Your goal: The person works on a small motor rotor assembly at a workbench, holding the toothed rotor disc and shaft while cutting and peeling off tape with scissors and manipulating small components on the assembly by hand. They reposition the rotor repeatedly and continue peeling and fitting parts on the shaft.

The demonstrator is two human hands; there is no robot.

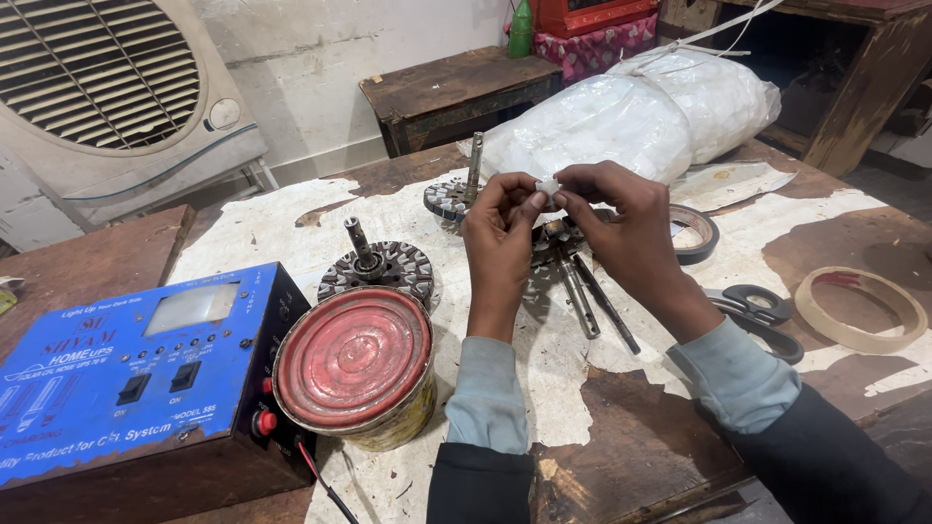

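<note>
Both hands pinch a small white piece (549,187) at frame centre.

Left hand (500,228) and right hand (616,218) grip it with thumb and fingertips (piece mostly hidden) above a rotor (555,247); scissors (762,315) lie right, a red-lidded tin (354,364) lower left.

- Two bare hands, the left hand (500,218) and the right hand (612,218), enter from the bottom of the head view, with no gloves, rings or watch to be seen.
- Each wrist wears a pale grey-blue knitted cuff, the left cuff (485,393) and the right cuff (735,374), soft and slightly creased.
- Below the cuffs run dark, near-black outer sleeves, the left sleeve (478,485) and the right sleeve (835,466), plain and unmarked.
</note>
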